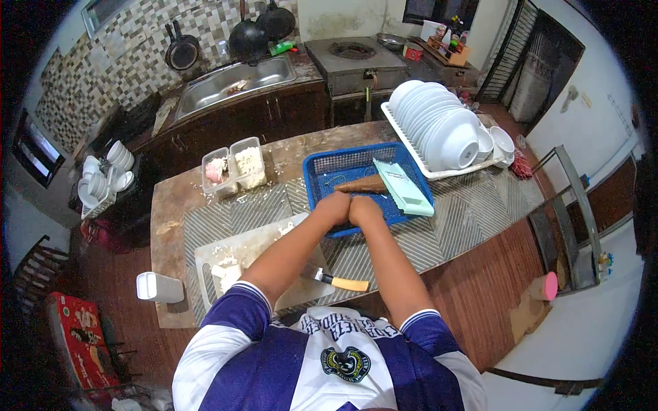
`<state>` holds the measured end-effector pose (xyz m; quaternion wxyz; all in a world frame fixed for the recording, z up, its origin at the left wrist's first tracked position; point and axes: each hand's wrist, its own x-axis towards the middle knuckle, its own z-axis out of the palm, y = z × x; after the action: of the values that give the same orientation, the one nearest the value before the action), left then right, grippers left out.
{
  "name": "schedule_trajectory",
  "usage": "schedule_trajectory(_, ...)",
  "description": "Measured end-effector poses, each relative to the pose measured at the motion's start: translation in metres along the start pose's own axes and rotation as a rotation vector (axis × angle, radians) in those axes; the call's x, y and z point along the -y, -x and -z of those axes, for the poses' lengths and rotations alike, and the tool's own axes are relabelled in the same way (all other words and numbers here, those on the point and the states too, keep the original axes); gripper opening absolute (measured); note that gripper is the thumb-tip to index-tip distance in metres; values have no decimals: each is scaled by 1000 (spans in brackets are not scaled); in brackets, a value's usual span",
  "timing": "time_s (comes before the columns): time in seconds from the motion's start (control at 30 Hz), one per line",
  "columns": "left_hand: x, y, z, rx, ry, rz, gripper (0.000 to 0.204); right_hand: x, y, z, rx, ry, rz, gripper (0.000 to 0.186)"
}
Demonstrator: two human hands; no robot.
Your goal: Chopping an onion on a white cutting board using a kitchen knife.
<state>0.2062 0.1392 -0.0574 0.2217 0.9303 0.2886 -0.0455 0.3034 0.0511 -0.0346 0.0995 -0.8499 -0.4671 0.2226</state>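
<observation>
My left hand [334,208] and my right hand [365,211] meet over the near side of a blue plastic basket [317,162]. Both are closed, knuckles up. Whatever they grip, if anything, is hidden beneath the fingers. Just beyond them in the basket lies a long, tapered brown piece [363,184]. A pale green slicer [406,190] leans across the basket's right side. Nearer to me, a white cutting board [212,250] carries pale cut blocks [227,274] and small shreds. A knife with a yellow handle [348,283] rests at the board's right edge, partly behind my left forearm.
Two clear tubs [236,186] with chopped white and pinkish food stand at the far left of the table. A rack of white plates and bowls [430,127] is at the far right. Stacked white containers [161,288] sit on the left corner. A sink [236,85] and stove [353,65] line the back.
</observation>
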Motion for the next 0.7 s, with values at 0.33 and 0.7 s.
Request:
schedule_trajectory(0.33,-26,35,30,-122,26,66,25,11,23,20,-29,38,-16,29)
schedule_trajectory(0.7,-25,206,72,-823,408,-5,18,80,121,35,-266,-287,454,22)
